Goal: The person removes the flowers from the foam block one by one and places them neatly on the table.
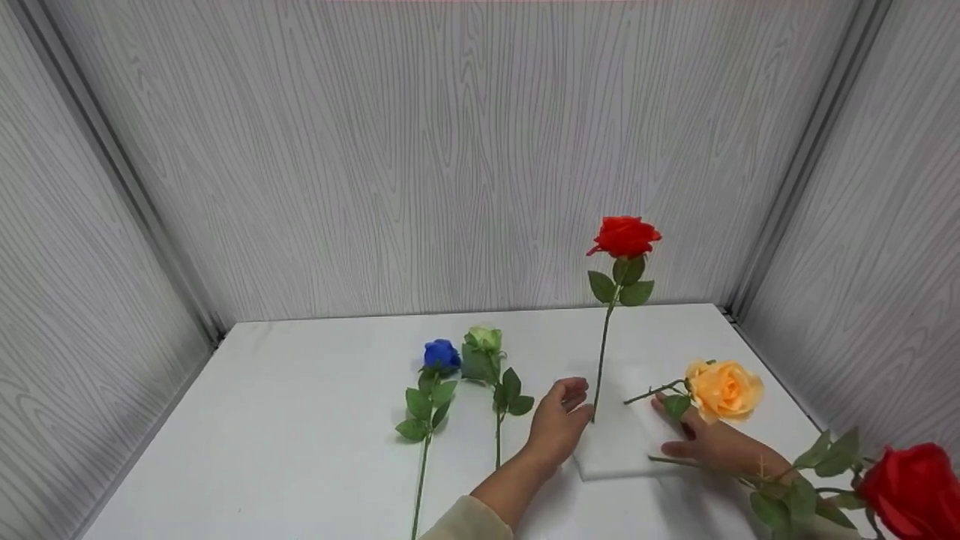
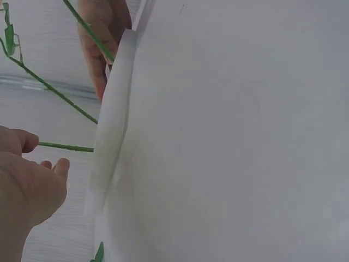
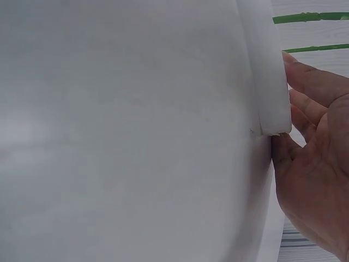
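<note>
A red rose [image 1: 622, 237] stands upright, its stem [image 1: 601, 360] stuck into a white foam block [image 1: 615, 450] on the white table [image 1: 300, 420]. My left hand [image 1: 564, 412] sits just left of the stem's base with fingers loosely curled; in the left wrist view its thumb [image 2: 22, 141] is right by the stem [image 2: 68, 146]. My right hand [image 1: 705, 444] rests flat against the block's right side, fingers [image 3: 305, 87] straight along the foam edge [image 3: 270, 71]. An orange rose [image 1: 724, 388] lies across that hand.
A blue rose [image 1: 441, 355] and a pale green rose [image 1: 484, 339] lie on the table left of my hands. Another red rose [image 1: 915, 489] lies at the front right corner. Grey wood-grain walls [image 1: 450, 150] close in three sides.
</note>
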A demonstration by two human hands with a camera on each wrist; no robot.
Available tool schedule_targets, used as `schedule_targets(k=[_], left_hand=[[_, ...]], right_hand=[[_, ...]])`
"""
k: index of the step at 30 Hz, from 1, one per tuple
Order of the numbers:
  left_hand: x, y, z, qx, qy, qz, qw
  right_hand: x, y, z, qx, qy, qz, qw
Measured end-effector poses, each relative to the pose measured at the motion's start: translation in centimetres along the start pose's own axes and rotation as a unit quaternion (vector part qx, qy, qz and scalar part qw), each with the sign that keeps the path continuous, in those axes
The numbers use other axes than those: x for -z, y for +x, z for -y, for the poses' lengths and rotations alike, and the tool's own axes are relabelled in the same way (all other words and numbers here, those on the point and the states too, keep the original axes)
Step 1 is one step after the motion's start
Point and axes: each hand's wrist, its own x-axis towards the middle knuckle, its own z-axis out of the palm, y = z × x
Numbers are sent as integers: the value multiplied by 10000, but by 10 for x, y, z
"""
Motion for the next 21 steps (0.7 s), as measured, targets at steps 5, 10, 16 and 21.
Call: schedule_targets(k=[5,10,16,21], left_hand=[[-9,6,3,-55,168,-134,9998],[-11,15,8,79,-175,-14,9998],[-12,20,14,217,-279,111,9993],[-13,20,15,203,42,-74,9998]], right_hand=[[1,-1,2,123,-92,-22,9999],[2,2,-5,53,-176,37,9998],[0,5,-16,82,-348,92,9993],[-1,4,-17,190,-187,69,9996]])
